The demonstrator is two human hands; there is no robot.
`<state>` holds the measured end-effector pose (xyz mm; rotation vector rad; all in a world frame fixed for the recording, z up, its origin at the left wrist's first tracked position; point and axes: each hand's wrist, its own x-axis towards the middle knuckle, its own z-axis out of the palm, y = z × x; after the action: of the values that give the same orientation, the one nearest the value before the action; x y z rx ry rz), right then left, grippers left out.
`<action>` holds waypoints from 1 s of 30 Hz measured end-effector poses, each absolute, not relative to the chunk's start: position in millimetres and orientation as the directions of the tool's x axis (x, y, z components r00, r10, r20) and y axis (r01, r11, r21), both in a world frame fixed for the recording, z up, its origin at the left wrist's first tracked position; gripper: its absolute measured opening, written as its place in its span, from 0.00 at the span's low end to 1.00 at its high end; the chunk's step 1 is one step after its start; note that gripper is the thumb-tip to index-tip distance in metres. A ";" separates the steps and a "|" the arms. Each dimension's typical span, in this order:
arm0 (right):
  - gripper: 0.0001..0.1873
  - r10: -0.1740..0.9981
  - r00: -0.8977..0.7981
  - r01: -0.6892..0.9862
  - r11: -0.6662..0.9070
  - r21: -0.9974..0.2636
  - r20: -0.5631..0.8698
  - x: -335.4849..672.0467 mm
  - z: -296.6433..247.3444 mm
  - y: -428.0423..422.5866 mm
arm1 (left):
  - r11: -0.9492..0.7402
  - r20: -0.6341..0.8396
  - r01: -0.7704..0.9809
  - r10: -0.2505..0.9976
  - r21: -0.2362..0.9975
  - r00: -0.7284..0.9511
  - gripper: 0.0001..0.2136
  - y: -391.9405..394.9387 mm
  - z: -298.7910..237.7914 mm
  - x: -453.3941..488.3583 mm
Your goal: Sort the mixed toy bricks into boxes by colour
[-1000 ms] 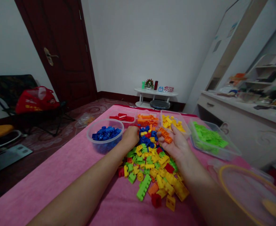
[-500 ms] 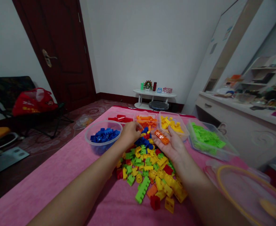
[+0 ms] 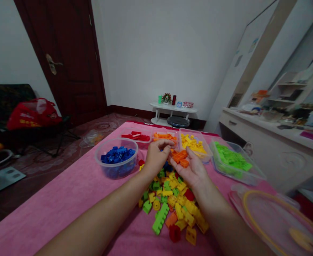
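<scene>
**Two hands meeting over a handful of orange bricks**

Both hands are up at the far end of the mixed brick pile [image 3: 172,202], right in front of the sorting containers. The right hand [image 3: 191,170] lies palm up, fingers spread and slightly cupped, with a few orange bricks [image 3: 180,156] just sitting loose on it, not gripped. The left hand [image 3: 156,156] comes in from the other side with its fingers bunched and curled over, tips right at the left edge of those bricks. Whether it's actually pinching one is impossible to tell from this angle.

So the bricks lie just right of the left fingertips, the little cluster running roughly crosswise over the palm. The orange tray [image 3: 163,136] is straight beyond, just past the left knuckles and nearer that hand than the right.

Around it: the red tray [image 3: 135,136] to its left, the yellow tray [image 3: 196,143] to its right, the green tray [image 3: 232,158] further right, and the blue bowl [image 3: 116,160] beside the left wrist. Everything sits on a pink cloth [image 3: 65,199]. A yellow-rimmed lid [image 3: 255,209] lies near the right forearm. Nothing stands between the hands and the orange tray.
</scene>
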<state>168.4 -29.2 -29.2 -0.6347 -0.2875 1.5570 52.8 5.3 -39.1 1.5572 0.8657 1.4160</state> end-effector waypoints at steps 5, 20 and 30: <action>0.14 0.956 0.131 -0.777 -0.065 -0.627 -0.261 183.1 -21.4 -11.5 | -0.402 0.395 0.103 0.915 0.910 0.088 0.12 12.7 -59.7 50.5; 0.11 0.906 0.410 0.003 0.112 -0.994 0.104 173.1 9.2 124.9 | -0.240 0.236 -0.038 0.968 0.970 -0.082 0.11 28.8 -52.4 32.7; 0.12 0.970 0.046 0.414 0.199 -0.888 0.238 203.9 -16.7 17.8 | -0.441 0.386 0.301 0.894 0.845 0.226 0.13 28.8 -69.1 38.8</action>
<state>203.9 17.8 -16.7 -1.3693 -1.5293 0.7408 38.8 28.8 -69.1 1.8728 1.0997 1.2078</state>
